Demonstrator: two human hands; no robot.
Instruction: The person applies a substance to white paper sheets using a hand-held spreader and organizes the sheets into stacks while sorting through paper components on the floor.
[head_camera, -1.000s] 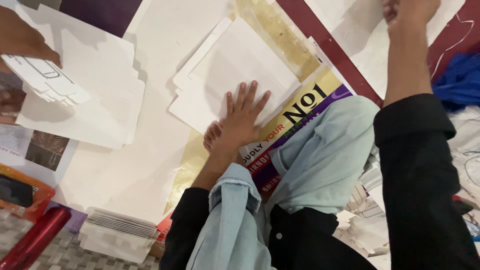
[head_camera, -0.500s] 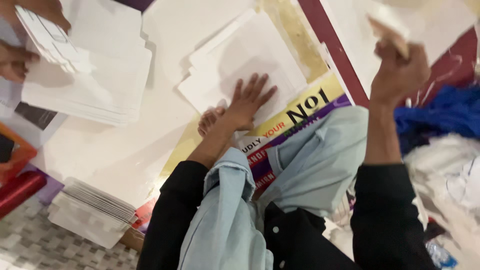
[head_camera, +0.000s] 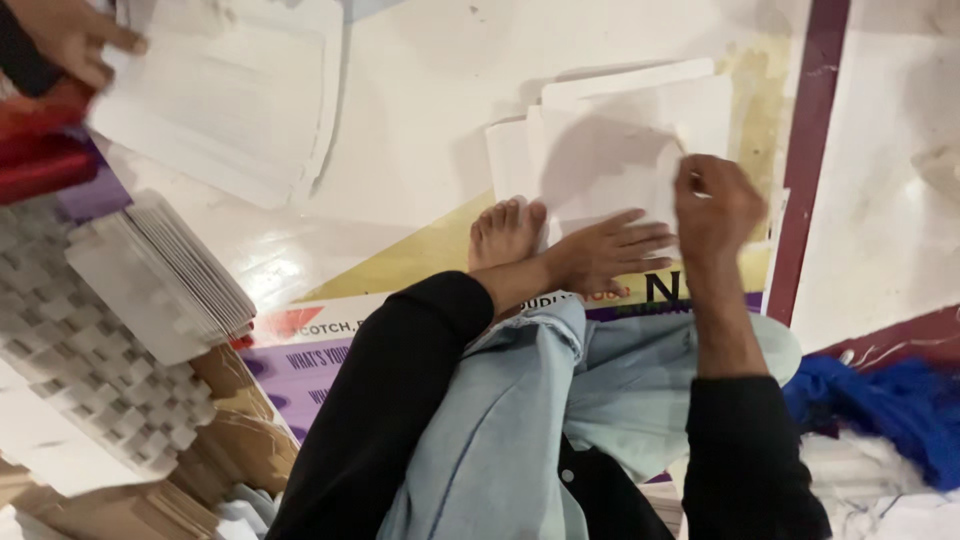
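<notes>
A loose stack of white paper sheets (head_camera: 620, 130) lies on the pale floor covering ahead of me. My left hand (head_camera: 610, 250) rests flat on the stack's near edge, fingers spread, holding nothing. My right hand (head_camera: 715, 205) is closed at the stack's right edge, pinching what looks like a white sheet by its side. My bare foot (head_camera: 505, 235) sits just left of my left hand, toes touching the papers. My black sleeves and light blue trousers fill the lower middle.
Another person's hand (head_camera: 75, 35) at top left touches a second pile of white sheets (head_camera: 230, 100). A fanned stack of white cards (head_camera: 160, 280) lies at left. A printed banner (head_camera: 330, 370), brown cardboard (head_camera: 230, 440) and blue cloth (head_camera: 890, 410) surround me.
My right hand has come down from high on the right to the right edge of the paper stack. My left hand stays flat on the sheets. The view has shifted.
</notes>
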